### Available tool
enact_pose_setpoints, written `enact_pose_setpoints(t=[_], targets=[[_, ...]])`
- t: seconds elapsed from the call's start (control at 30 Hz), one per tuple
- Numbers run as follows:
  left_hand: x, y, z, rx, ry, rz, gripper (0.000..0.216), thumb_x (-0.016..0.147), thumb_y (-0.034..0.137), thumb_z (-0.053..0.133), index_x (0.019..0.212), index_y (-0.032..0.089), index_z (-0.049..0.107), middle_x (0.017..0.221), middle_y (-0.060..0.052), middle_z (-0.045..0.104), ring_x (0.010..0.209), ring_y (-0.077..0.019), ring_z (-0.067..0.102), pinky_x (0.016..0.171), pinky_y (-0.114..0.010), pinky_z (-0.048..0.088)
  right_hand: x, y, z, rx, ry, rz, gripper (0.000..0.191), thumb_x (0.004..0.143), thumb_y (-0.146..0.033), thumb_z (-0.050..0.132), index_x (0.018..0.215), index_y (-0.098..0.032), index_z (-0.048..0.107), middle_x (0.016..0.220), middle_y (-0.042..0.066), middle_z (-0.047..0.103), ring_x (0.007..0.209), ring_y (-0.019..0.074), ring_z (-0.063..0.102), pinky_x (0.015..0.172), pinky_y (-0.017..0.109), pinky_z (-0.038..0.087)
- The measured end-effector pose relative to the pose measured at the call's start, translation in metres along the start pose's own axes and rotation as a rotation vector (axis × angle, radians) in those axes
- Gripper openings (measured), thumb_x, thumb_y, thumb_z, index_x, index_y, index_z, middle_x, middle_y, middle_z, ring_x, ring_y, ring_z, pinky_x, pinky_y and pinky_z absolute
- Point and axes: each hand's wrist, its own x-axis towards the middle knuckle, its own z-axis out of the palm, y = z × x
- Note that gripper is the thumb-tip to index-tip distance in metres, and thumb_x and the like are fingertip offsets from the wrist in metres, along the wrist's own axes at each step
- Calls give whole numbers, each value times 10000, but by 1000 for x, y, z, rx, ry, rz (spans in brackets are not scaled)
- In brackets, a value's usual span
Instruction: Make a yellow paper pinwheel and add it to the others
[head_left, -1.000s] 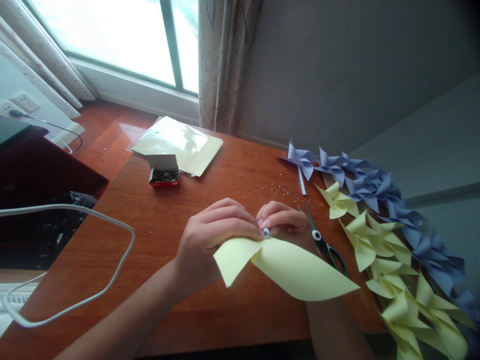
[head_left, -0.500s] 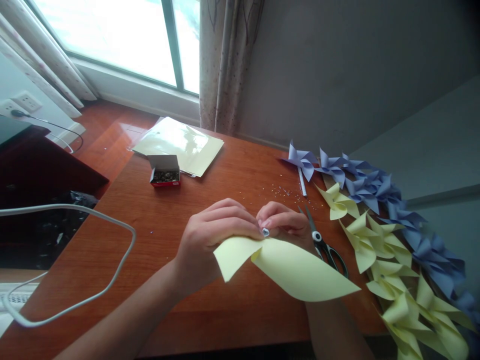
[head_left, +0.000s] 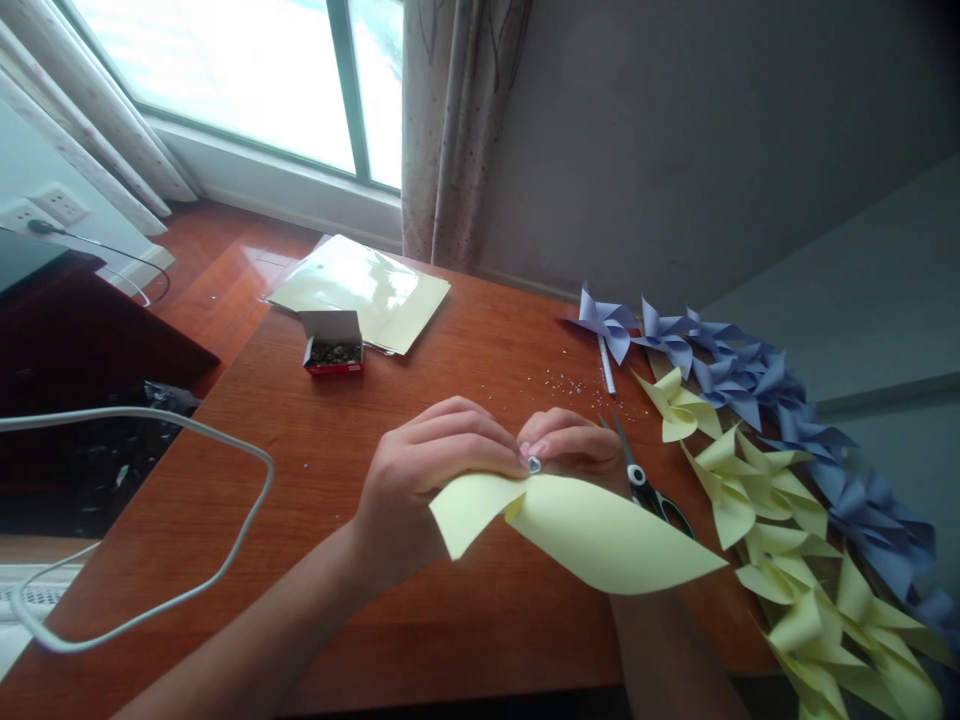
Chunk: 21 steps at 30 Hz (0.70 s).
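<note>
In the head view my left hand (head_left: pixel 427 465) is closed, its fingers pinching the folded yellow paper pinwheel (head_left: pixel 615 530) near its centre. One broad blade of the pinwheel spreads toward the right, and a shorter one points down and left. The round end of a thin white rolled-paper stick (head_left: pixel 534 465) shows just above the pinwheel's centre, facing me. My right hand (head_left: pixel 576 445) is closed with its fingertips against this stick, beside the left fingertips. The rest of the stick is hidden behind the fingers.
Scissors (head_left: pixel 637 475) lie beside my right hand. Yellow pinwheels (head_left: pixel 731 485) and purple pinwheels (head_left: pixel 727 385) line the table's right side. Small bits (head_left: pixel 570 385) are scattered near a white stick (head_left: pixel 606 365). An open small box (head_left: pixel 334 350) stands before yellow sheets (head_left: pixel 360 285). A white cable (head_left: pixel 255 500) loops at left.
Both hands keep their grip at nearly the same place. The pinwheel's long right blade has tilted up slightly, and the right fingers have shifted a little around the stick.
</note>
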Motion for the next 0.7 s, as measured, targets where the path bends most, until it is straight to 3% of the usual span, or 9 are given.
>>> enact_pose_setpoints(t=[0.7], targets=[[2, 3, -2, 10, -27, 18, 264, 905, 397, 690, 831, 153, 759, 788, -106, 776, 747, -202, 676, 681, -320, 573, 2, -3, 4, -9, -8, -27, 114, 828, -219, 796, 922, -283, 812, 839, 39, 728, 723, 168, 679, 641, 310, 557]])
